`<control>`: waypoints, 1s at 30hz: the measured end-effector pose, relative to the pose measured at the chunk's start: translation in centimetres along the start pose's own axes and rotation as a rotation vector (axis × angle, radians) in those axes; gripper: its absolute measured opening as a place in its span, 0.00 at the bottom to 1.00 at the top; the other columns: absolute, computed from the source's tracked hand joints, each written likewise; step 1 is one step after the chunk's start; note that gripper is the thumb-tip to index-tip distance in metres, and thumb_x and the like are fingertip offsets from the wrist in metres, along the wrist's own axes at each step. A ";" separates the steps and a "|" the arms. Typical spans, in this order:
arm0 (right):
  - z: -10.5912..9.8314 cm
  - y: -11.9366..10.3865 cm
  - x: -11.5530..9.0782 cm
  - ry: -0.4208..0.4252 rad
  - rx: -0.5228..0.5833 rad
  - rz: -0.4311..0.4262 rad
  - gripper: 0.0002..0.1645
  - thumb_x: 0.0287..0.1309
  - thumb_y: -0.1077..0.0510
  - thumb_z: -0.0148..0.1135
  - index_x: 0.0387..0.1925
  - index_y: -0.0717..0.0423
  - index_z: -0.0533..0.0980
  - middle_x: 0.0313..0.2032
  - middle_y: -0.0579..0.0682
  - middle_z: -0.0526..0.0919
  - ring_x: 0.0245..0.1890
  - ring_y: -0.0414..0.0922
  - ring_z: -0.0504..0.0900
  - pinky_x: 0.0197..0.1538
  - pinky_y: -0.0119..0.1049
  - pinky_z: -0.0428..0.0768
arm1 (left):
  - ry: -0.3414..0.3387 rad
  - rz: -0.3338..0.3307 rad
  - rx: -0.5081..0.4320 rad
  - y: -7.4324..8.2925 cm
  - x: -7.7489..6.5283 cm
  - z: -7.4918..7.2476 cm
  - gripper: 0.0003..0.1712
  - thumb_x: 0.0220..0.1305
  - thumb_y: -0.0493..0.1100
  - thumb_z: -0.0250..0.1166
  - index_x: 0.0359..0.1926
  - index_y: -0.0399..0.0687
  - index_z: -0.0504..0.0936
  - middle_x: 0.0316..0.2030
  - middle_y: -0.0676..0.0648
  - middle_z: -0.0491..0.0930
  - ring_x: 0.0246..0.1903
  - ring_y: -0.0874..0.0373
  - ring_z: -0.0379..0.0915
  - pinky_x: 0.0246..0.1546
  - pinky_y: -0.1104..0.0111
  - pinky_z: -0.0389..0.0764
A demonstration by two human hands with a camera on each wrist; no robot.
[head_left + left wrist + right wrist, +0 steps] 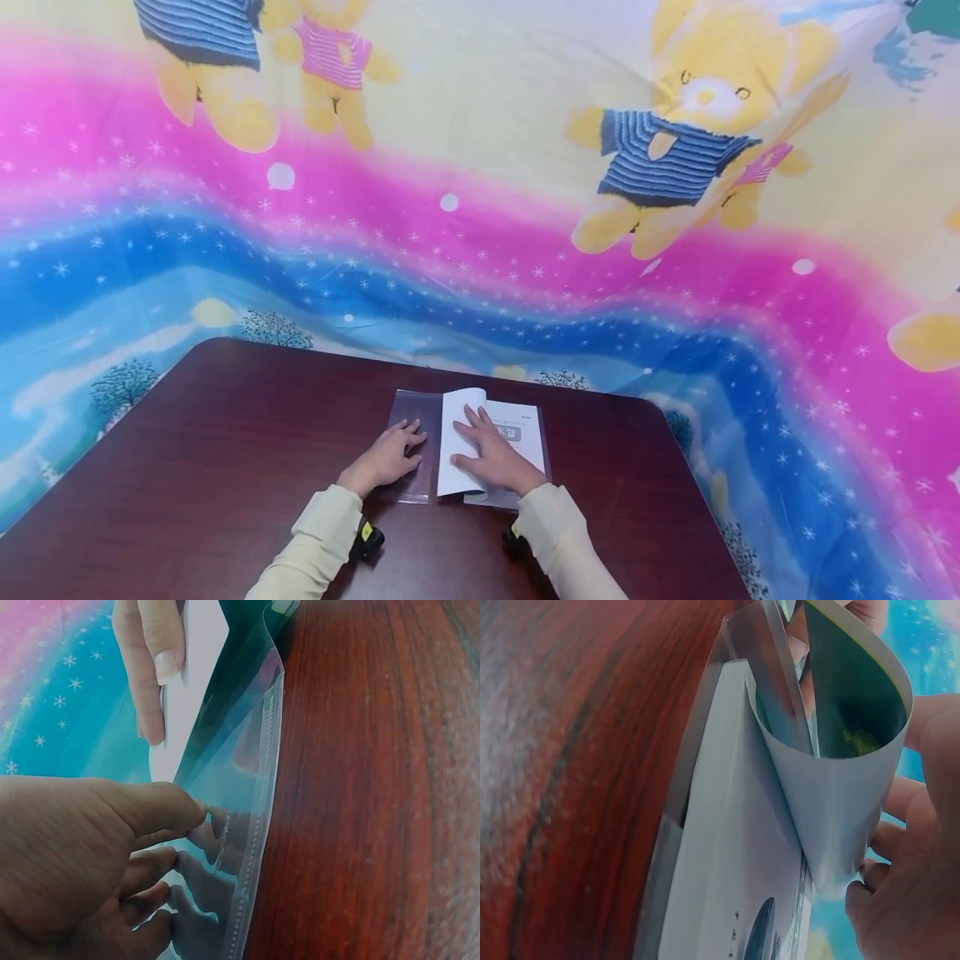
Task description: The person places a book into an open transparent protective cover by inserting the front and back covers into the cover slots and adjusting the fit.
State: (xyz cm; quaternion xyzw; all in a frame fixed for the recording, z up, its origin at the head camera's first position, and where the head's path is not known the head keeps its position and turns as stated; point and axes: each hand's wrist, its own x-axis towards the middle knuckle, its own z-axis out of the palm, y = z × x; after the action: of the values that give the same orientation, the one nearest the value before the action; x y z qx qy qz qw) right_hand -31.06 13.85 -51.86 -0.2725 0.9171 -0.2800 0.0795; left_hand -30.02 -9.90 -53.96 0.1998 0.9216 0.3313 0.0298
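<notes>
A book (528,433) with white pages lies on the table, its cover (840,817) folded back in a loose curl, white on one face and dark green on the other. Clear plastic book jacket (408,492) spreads out left of the book, with a stitched-looking edge seam in the left wrist view. My left hand (386,458) rests on this plastic, fingers spread. Across the curled white cover lies my right hand (491,450), pressing it with spread fingers. In the right wrist view, a strip of the plastic (780,675) stands between the book and the curled cover.
The dark reddish-brown wooden table (240,467) has rounded far corners. Behind it hangs a colourful cloth (480,167) printed with bears and snowflakes. Dark straps with yellow marks (367,531) sit at the wrists.
</notes>
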 end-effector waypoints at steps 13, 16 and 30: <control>0.7 0.0 0.6 -0.026 -0.074 -0.004 0.39 0.69 0.48 0.60 0.74 0.62 0.64 0.79 0.63 0.48 0.80 0.64 0.40 0.77 0.63 0.51 | 0.012 0.012 -0.018 0.0 -0.1 -0.1 0.24 0.66 0.34 0.66 0.61 0.28 0.79 0.69 0.28 0.67 0.73 0.29 0.55 0.72 0.41 0.59; 0.8 0.0 0.7 -0.030 -0.092 0.007 0.39 0.69 0.48 0.61 0.74 0.62 0.65 0.80 0.62 0.48 0.80 0.63 0.39 0.77 0.62 0.52 | 0.009 0.009 -0.015 -0.1 -0.1 0.0 0.24 0.66 0.35 0.66 0.61 0.29 0.79 0.70 0.28 0.67 0.73 0.29 0.55 0.72 0.41 0.60; 0.8 -0.6 0.7 -0.042 -0.098 0.070 0.37 0.68 0.51 0.61 0.74 0.62 0.65 0.80 0.61 0.48 0.81 0.61 0.39 0.77 0.60 0.52 | 0.009 0.008 -0.016 -0.4 0.0 0.2 0.23 0.66 0.35 0.66 0.60 0.29 0.80 0.70 0.29 0.68 0.73 0.31 0.56 0.72 0.42 0.60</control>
State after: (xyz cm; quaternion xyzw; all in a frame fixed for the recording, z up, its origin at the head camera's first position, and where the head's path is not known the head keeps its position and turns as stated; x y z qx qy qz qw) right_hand -31.15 12.66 -52.16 -0.2496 0.9368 -0.2259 0.0952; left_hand -30.12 -10.07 -54.32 0.2017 0.9183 0.3396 0.0257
